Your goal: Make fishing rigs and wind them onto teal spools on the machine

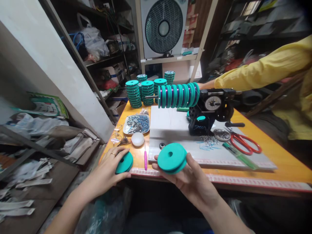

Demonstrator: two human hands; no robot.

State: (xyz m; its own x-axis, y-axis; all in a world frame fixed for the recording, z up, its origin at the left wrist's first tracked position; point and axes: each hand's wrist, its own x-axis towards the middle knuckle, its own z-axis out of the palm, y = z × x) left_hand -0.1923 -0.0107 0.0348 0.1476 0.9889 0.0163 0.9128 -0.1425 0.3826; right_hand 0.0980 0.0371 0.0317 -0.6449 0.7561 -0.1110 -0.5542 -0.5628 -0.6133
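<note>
My left hand (pixel 113 162) is wrapped over a teal foam spool (pixel 126 161) at the table's front left edge. In my right hand (pixel 192 182) is another teal foam spool (pixel 171 156), its round face and centre hole turned up toward me. The fingers curl beneath it while the thumb presses its right side. Between the hands lies a pink-handled needle tool (pixel 145 159). A small metal ring (pixel 162 146) sits just behind the spool in my right hand. Behind it, a row of teal spools wound with dark line (pixel 179 95) is threaded on the shaft of a black winding machine (pixel 204 117).
Stacked teal spools (pixel 133 94) stand at the back left. Nearby are a tray of small metal parts (pixel 136 124) and a white round container (pixel 137 139). Red scissors (pixel 245 144) and a green cutter (pixel 240 156) lie right. Another person's yellow sleeve (pixel 263 66) reaches toward the machine.
</note>
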